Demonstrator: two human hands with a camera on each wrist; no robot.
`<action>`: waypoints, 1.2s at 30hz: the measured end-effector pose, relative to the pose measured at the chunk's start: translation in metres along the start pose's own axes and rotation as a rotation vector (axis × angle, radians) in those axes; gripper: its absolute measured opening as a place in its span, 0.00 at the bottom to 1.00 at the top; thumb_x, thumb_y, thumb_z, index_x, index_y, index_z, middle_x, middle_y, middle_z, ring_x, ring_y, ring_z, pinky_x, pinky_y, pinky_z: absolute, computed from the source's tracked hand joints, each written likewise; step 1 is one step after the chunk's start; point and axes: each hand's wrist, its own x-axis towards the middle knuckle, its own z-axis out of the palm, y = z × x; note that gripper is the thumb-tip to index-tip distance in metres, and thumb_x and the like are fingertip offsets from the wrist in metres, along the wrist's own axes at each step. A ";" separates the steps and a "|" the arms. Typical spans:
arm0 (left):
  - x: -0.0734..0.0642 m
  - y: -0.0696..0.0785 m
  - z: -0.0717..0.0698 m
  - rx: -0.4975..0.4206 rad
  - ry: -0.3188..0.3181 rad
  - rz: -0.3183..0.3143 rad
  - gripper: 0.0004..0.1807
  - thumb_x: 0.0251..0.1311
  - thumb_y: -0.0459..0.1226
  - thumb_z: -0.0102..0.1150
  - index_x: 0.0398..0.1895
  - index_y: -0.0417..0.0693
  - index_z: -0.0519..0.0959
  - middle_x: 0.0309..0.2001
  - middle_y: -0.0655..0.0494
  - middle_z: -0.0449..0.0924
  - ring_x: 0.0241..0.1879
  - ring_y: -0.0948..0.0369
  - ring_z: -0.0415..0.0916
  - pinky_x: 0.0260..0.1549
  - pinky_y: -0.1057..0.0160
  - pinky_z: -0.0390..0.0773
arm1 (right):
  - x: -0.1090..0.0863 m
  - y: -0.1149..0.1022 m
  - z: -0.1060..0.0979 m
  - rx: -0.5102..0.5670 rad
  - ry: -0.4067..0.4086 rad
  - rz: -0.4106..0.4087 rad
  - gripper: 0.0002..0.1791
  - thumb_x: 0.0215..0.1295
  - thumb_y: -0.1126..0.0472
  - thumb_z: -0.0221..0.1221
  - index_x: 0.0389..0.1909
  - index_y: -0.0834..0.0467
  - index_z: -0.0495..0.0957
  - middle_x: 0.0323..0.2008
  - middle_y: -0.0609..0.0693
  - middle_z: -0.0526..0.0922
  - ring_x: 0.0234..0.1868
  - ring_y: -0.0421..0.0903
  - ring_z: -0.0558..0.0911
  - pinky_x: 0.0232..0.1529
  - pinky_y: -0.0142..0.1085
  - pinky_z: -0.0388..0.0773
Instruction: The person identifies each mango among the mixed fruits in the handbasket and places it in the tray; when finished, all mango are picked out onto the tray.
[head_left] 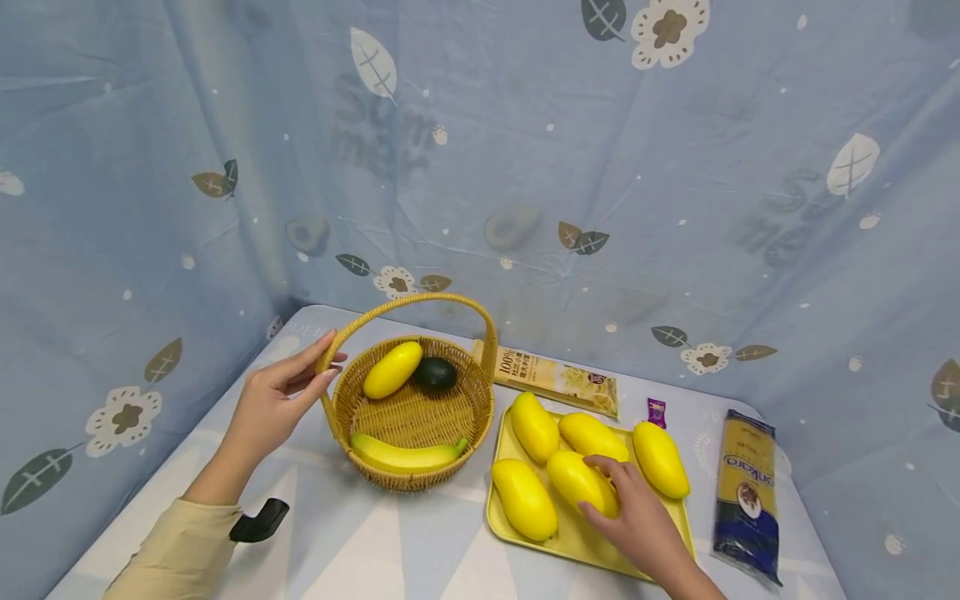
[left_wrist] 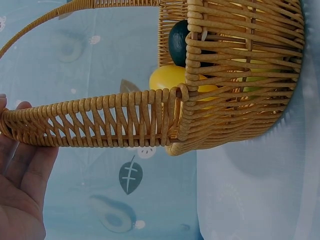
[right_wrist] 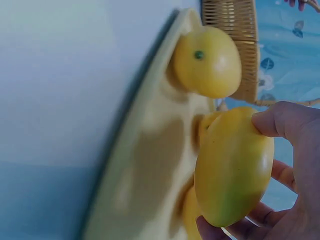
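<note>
My left hand [head_left: 273, 404] grips the arched handle [head_left: 327, 358] of a wicker basket [head_left: 416, 482] on its left side. A mango [head_left: 393, 371], a dark green avocado [head_left: 435, 375] and a banana [head_left: 405, 455] lie in the basket. In the left wrist view, the fingers [left_wrist: 30, 172] lie against the woven handle. My right hand [head_left: 641, 521] holds a yellow mango [head_left: 579, 479] over the yellow tray [head_left: 558, 546], thumb on one side and fingers on the other. The right wrist view shows this mango [right_wrist: 232, 165] raised above the tray, which bears several other mangoes [head_left: 525, 500].
Behind the tray lies a long noodle packet [head_left: 555, 382], partly behind the basket. A small purple wrapped sweet [head_left: 656, 412] is beyond the tray's far right corner. On the right rests a blue and gold pasta bag [head_left: 746, 492]. Patterned blue curtains [head_left: 525, 167] enclose the table.
</note>
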 end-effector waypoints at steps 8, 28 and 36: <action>0.000 -0.001 0.000 0.003 0.006 -0.009 0.36 0.61 0.22 0.65 0.72 0.54 0.73 0.52 0.47 0.86 0.47 0.77 0.80 0.39 0.78 0.81 | -0.007 0.019 0.015 -0.021 -0.021 0.073 0.35 0.57 0.40 0.72 0.64 0.46 0.74 0.52 0.52 0.76 0.48 0.50 0.80 0.50 0.56 0.80; 0.000 -0.001 0.000 -0.015 0.000 -0.012 0.37 0.61 0.21 0.65 0.72 0.55 0.73 0.52 0.46 0.86 0.48 0.77 0.80 0.39 0.78 0.81 | -0.011 0.025 0.022 0.018 -0.019 0.079 0.37 0.59 0.43 0.71 0.66 0.51 0.72 0.59 0.53 0.75 0.57 0.54 0.77 0.59 0.60 0.75; 0.000 0.000 0.000 -0.006 0.003 -0.013 0.36 0.62 0.23 0.65 0.72 0.56 0.73 0.51 0.47 0.86 0.47 0.77 0.80 0.39 0.78 0.81 | -0.013 0.024 0.017 0.003 0.009 0.065 0.38 0.59 0.42 0.71 0.68 0.50 0.71 0.62 0.55 0.74 0.57 0.54 0.77 0.58 0.59 0.77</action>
